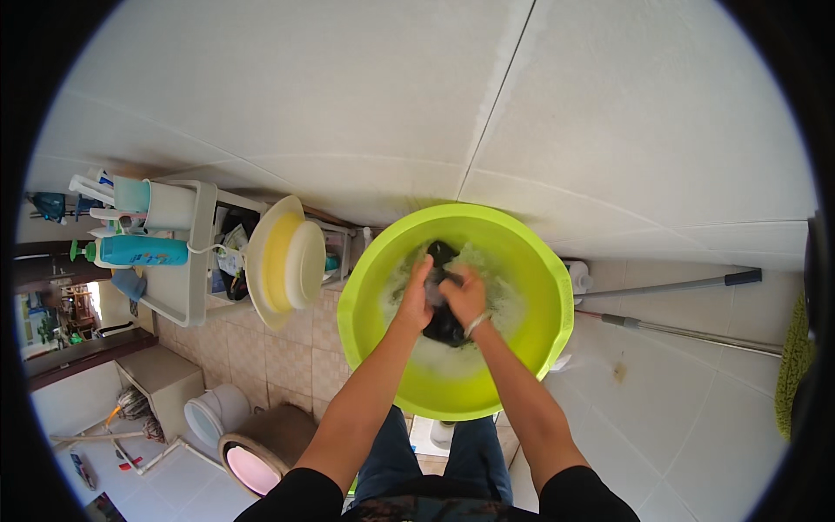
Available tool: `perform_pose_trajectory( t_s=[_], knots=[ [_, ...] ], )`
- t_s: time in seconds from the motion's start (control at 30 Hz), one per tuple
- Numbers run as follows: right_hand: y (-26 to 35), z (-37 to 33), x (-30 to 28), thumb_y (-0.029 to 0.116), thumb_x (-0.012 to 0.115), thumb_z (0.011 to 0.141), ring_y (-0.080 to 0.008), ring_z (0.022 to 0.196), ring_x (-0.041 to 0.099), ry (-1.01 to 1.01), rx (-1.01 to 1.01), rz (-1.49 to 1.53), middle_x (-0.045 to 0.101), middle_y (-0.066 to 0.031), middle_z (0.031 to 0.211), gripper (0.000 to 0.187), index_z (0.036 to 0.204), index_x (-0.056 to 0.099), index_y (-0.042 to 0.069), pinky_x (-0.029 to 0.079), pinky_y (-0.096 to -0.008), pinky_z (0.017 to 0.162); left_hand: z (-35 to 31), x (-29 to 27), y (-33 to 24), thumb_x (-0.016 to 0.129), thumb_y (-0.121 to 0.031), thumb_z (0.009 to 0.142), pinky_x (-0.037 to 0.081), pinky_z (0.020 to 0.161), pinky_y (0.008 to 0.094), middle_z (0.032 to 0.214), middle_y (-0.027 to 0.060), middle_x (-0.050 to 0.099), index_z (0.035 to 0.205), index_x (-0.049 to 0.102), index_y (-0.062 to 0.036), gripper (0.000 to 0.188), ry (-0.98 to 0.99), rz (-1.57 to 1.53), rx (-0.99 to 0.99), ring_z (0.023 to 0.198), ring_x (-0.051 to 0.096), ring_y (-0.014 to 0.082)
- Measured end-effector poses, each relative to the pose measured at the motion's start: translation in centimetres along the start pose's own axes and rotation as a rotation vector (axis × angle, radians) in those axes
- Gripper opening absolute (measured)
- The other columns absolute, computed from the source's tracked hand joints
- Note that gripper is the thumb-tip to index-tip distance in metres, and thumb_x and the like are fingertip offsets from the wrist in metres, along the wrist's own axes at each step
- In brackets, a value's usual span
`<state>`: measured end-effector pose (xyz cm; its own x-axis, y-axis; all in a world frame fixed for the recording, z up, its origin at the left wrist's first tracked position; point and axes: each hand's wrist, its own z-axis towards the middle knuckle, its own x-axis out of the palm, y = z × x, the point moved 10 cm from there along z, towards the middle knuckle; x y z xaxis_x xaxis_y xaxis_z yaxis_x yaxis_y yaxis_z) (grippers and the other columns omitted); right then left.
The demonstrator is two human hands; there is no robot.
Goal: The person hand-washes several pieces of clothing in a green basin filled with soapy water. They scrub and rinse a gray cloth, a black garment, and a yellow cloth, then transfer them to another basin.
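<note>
Far left of the green basin [348, 306], a blue bottle [148, 251] with a green pump stands at a pale rack [199, 252] with several containers. Next, a white bucket [230, 405], left of the basin and nearer the person. Between rack and basin, a yellow-and-white bowl [283, 263]. A brown tub [294, 428], pink inside, sits near the basin, on the person's side and to its left.

Inside the basin, about the middle: left hand [416, 302] first, clamped on the left side of a wet black cloth [445, 326]; its fingers point toward the basin's far rim. The cloth is bunched between the hands, in whitish suds [435, 358], part of it sticking out past the fingers toward the far rim. Right hand [466, 296] is on the cloth's right side, fingers curled and clamped on it, a bit blurred; light bracelet [476, 325] on that wrist. Both forearms cross the basin's near rim.

Just right of the basin, a white bottle [578, 277], partly hidden. Further right, a gray pole [670, 287] with a black end, and a metal pole [704, 337] on the nearer side. Far right of the basin, a fuzzy green cloth [795, 370].
</note>
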<state>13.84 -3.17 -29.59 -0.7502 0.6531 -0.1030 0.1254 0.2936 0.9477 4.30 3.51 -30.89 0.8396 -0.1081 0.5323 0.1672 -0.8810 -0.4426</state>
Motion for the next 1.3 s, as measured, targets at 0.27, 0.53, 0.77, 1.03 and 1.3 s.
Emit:
perform_pose_trajectory(
  t_s=[0.27,0.53,0.77,1.03,1.3],
  knots=[
    [13.0,-10.8,6.2,0.028,0.072,0.077,-0.0296,0.064,0.059,0.071,-0.379,-0.576,0.052,-0.0074,0.072,0.024,0.073,0.054,0.012,0.046,-0.0423,0.052,-6.1,-1.4,-1.3,0.061,-0.040,0.098,0.052,0.086,0.0343,0.111,0.0101,0.066,0.119,0.061,-0.0009,0.044,0.187,0.348,0.502,0.097,0.065,0.0236],
    [5.8,-0.7,-2.7,0.036,0.056,0.095,-0.0345,0.067,0.062,-0.271,-0.255,-0.975,0.066,-0.0114,0.083,0.029,0.077,0.063,0.014,0.050,-0.0461,0.057,-3.6,-3.2,1.7,0.060,-0.037,0.099,0.045,0.099,0.0435,0.132,0.0116,0.055,0.136,0.052,-0.0035,0.051,-0.132,0.207,-0.083,0.120,0.053,0.0224],
    [1.4,-3.2,-2.5,0.047,0.045,0.102,-0.0420,0.129,0.044,-0.175,-0.011,-1.245,0.049,-0.0145,0.140,0.042,0.137,0.051,0.026,0.036,-0.0606,0.105,-3.1,-2.0,-2.0,0.050,-0.030,0.104,0.041,0.105,0.0542,0.156,0.0180,0.028,0.156,0.030,-0.0158,0.058,-0.373,1.966,0.401,0.137,0.039,0.0395],
    [-5.5,1.5,-2.6,0.037,0.052,0.096,-0.0439,0.133,0.045,-0.196,0.450,-1.085,0.047,-0.0236,0.146,0.052,0.135,0.055,0.003,0.045,-0.0538,0.102,1.7,-3.3,2.1,0.059,-0.028,0.099,0.051,0.090,0.0465,0.127,0.0149,0.058,0.140,0.049,-0.0068,0.048,0.027,1.407,-0.048,0.111,0.059,0.0321],
    [12.1,-7.8,6.5,0.023,0.075,0.078,-0.0315,0.067,0.055,-0.018,-0.288,-0.277,0.050,-0.0102,0.066,0.031,0.067,0.051,0.007,0.044,-0.0437,0.059,-2.4,-0.8,-2.3,0.057,-0.031,0.102,0.049,0.098,0.0362,0.132,0.0097,0.059,0.133,0.054,-0.0035,0.041,0.963,-0.071,0.161,0.115,0.059,0.0201]
  ],
)
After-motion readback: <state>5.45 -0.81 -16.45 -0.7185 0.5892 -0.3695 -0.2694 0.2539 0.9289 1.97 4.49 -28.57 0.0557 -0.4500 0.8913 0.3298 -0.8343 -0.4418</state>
